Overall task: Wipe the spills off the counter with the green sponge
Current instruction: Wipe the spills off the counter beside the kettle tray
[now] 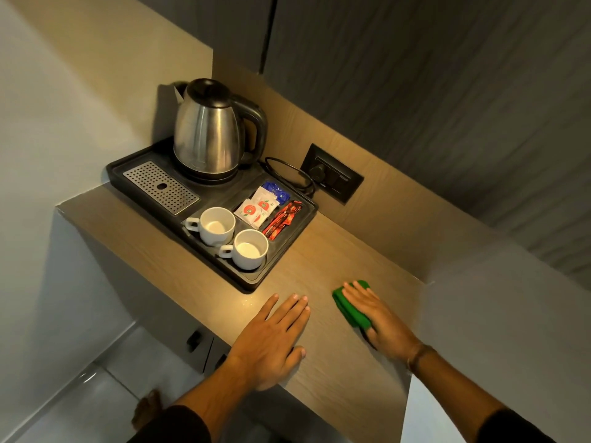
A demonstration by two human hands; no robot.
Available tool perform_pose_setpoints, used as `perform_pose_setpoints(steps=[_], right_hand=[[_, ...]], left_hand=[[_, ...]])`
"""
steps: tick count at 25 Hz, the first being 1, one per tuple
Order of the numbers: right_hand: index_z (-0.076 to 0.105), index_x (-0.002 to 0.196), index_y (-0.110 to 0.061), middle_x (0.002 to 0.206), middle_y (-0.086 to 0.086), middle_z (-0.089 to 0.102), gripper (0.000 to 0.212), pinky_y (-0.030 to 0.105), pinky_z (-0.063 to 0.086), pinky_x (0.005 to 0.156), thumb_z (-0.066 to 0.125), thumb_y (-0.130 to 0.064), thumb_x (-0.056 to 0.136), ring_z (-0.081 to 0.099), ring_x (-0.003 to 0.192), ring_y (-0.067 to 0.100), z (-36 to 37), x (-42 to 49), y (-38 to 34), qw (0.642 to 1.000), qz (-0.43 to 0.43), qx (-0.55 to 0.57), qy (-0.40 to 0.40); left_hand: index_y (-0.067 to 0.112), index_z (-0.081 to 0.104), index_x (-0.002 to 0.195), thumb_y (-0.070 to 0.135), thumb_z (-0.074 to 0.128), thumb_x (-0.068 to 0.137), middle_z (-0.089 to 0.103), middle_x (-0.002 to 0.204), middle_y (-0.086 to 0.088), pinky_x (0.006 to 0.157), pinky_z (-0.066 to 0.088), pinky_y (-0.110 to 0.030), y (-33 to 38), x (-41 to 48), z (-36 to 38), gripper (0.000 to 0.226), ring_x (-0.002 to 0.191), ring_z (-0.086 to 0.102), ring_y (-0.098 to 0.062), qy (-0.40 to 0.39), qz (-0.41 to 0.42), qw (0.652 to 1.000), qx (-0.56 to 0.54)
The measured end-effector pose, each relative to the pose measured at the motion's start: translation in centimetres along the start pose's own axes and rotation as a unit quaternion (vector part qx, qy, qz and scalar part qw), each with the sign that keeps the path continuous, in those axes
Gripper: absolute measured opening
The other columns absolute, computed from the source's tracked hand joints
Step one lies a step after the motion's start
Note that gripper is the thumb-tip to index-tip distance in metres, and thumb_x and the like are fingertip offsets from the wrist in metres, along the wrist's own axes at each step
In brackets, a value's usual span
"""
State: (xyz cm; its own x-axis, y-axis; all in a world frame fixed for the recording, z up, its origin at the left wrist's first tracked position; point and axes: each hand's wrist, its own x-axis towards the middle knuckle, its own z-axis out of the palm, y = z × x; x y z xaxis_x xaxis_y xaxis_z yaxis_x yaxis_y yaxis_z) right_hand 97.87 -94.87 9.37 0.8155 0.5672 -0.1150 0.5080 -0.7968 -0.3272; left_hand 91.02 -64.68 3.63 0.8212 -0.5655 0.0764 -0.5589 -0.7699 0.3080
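The green sponge (pixel 348 304) lies on the light wooden counter (pixel 323 263), near the right wall. My right hand (pixel 379 318) presses flat on top of it, fingers stretched over the sponge and thumb at its near end. My left hand (pixel 275 337) rests palm down on the counter to the left of the sponge, fingers together, holding nothing. A few tiny specks glint on the counter (pixel 248 302) just beyond my left fingertips, by the tray's corner.
A black tray (pixel 246 282) sits at the back left, carrying a steel kettle (pixel 209 129), two white cups (pixel 217 225), sachets (pixel 260 207) and a drip grate (pixel 161 187). A wall socket (pixel 332 177) holds the kettle's plug. A white wall (pixel 499 314) bounds the right.
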Motion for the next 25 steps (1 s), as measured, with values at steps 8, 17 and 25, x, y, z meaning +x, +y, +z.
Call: perform_pose_setpoints(steps=[8, 17, 25], right_hand=[[0.023, 0.159, -0.02, 0.169, 0.003, 0.019, 0.095, 0.041, -0.001, 0.128, 0.05, 0.016, 0.075, 0.006, 0.157, 0.021, 1.3, 6.7, -4.6, 1.0, -0.012, -0.002, -0.015], [0.031, 0.155, -0.012, 0.165, 0.007, 0.023, 0.089, 0.051, 0.008, 0.128, 0.054, 0.023, 0.076, 0.015, 0.155, 0.03, 0.9, 0.1, -3.4, 0.974, 0.179, 0.081, 0.111], [0.02, 0.159, -0.025, 0.167, -0.004, 0.013, 0.095, 0.045, 0.004, 0.128, 0.051, 0.018, 0.08, 0.008, 0.157, 0.019, 3.3, -8.0, -5.5, 0.988, 0.125, 0.03, 0.083]], left_hand=[[0.014, 0.009, 0.164, 0.055, 0.025, 0.109, 0.004, 0.175, -0.008, 0.128, 0.008, -0.056, 0.0, 0.1, -0.1, 0.071, 0.159, -0.005, -0.022, -0.001, 0.001, 1.0, 0.008], [0.015, 0.012, 0.164, 0.053, 0.03, 0.107, 0.009, 0.175, -0.007, 0.128, 0.008, -0.055, 0.0, 0.2, 0.2, 0.072, 0.16, -0.001, -0.022, -0.002, 0.01, 1.0, 0.01], [0.013, 0.006, 0.165, 0.053, 0.026, 0.107, 0.005, 0.175, -0.008, 0.129, 0.007, -0.055, 0.0, 0.3, 0.0, 0.072, 0.159, -0.006, -0.023, -0.009, 0.016, 1.0, 0.018]])
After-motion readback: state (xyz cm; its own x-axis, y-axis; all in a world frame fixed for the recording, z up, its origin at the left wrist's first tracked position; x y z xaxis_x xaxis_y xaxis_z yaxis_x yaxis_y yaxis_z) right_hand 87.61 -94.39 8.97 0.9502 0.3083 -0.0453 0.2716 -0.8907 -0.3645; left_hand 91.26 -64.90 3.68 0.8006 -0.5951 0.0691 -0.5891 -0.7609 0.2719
